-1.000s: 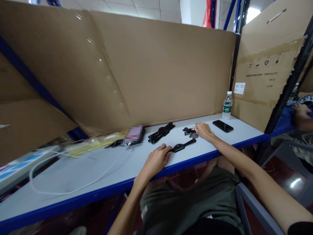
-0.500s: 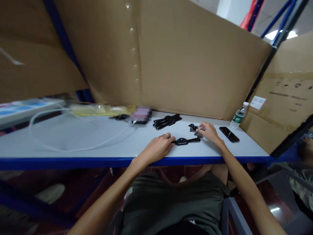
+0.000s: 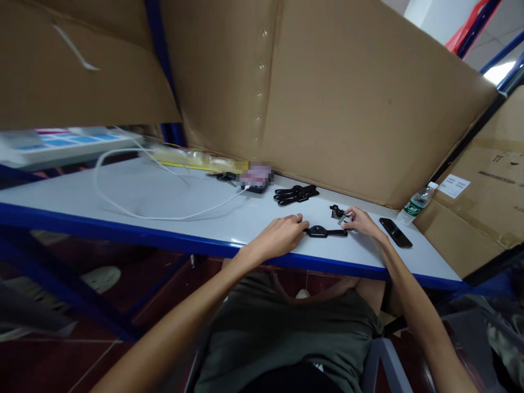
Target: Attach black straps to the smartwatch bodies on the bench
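Note:
My left hand is closed around one handle of a black spokeshave body, which lies flat near the table's front edge. Its other handle points right. My right hand pinches a small grey metal blade just above the tabletop; the fingers partly cover it. Beside those fingertips lies a small pile of black and metal parts. Farther back, several more black spokeshave bodies are stacked together.
A phone and a water bottle sit to the right. At the back left, a white cable runs to a pixelated device, near black parts and yellow-edged plastic packaging. Cardboard walls the white table.
The camera view has turned and tilted, so the scene sits differently. My left hand stays on the spokeshave handle. The right fingers remain at the small metal parts with little visible movement.

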The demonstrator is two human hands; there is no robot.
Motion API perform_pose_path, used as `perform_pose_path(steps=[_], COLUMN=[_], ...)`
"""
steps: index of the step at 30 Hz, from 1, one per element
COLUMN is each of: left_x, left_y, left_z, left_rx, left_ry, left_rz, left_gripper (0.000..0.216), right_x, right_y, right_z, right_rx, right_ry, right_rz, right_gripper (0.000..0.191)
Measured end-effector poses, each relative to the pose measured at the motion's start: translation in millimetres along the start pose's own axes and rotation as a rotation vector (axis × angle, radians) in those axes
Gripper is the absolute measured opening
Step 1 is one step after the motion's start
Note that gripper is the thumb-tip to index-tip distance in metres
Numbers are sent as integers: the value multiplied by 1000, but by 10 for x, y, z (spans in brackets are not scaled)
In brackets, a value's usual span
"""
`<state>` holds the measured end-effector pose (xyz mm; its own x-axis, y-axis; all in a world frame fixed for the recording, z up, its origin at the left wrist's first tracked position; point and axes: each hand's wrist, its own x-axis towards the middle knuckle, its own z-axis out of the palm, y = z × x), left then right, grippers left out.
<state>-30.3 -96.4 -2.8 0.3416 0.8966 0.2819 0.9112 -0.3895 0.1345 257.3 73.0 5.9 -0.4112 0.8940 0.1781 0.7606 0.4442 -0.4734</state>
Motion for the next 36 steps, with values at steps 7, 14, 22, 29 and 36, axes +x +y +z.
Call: perform_pose_path(steps=[7,14,22,29,36], left_x=[-12,-24,4,-42,-46], left_y=[8,-154,-343,-307,-291], left_z=[-19,114,290,276,267], left_rx=[38,-80,-90,-57,-30], left_ry=[16,82,150,177,188], left_rz=[0,41,97,84,85], left_gripper=[27,35,32,31,31], right_x=[359,293,206,220,216], right_y=[-341,-903,-879,-773,-718], right_z=[-5,158,241,342,336], right_rx=[123,569,628,633,591], right_ry=[-166,-408,-501,-617,-612], right_rz=[120,-3,-158,-165,-171], right_gripper=[22,34,27,22,22])
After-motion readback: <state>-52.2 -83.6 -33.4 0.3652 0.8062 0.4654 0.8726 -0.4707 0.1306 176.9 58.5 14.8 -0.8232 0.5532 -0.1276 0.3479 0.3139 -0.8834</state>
